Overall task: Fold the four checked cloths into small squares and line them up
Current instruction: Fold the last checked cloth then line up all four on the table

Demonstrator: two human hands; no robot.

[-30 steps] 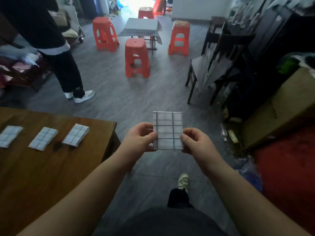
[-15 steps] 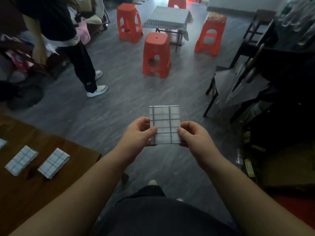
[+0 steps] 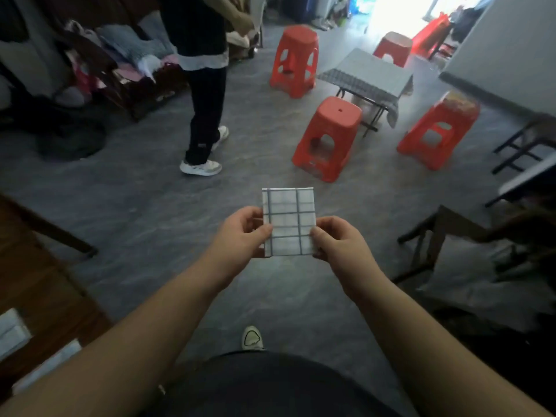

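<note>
A white cloth with dark check lines [image 3: 288, 221], folded into a small rectangle, is held up in the air in front of me over the grey floor. My left hand [image 3: 240, 233] pinches its lower left edge and my right hand [image 3: 337, 239] pinches its lower right edge. Two more folded checked cloths lie on the brown wooden table [image 3: 45, 284] at the far lower left: one folded cloth [image 3: 10, 332] at the frame edge, the other folded cloth [image 3: 51, 364] partly hidden by my left forearm.
A person in dark trousers [image 3: 204, 115] stands ahead on the left. Several red plastic stools [image 3: 328, 136] surround a small cloth-covered table [image 3: 367, 73]. Dark chairs [image 3: 469, 236] stand to the right. A rack of clothes [image 3: 120, 64] is at the back left.
The view has swung to the right, so the wooden table and its folded cloths have slid to the lower left edge. My hands still hold the folded cloth the same way.
</note>
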